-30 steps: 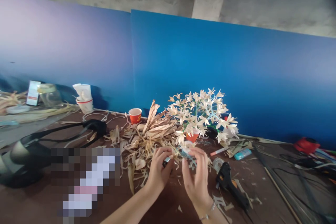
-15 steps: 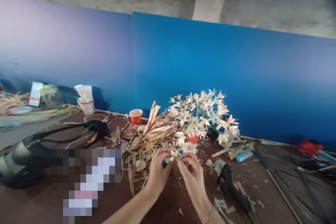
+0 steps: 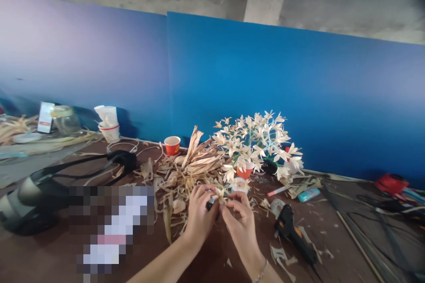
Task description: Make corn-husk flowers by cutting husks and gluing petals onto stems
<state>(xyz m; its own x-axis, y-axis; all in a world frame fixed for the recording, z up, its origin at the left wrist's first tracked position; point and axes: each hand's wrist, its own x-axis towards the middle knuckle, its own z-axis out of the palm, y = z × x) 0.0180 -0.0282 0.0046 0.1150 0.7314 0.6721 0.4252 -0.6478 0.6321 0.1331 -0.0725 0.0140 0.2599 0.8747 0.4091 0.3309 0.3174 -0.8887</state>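
Both hands, left (image 3: pixel 201 214) and right (image 3: pixel 241 221), were drawn together, a pale flower (image 3: pixel 220 195) pinched between their fingertips above the desk (image 3: pixel 212 265).

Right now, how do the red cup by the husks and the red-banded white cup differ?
The red cup is red outside; the white cup is mostly white. Nothing pokes above the red cup's rim; white papery stuff tops the white cup. Both stand near the wall.
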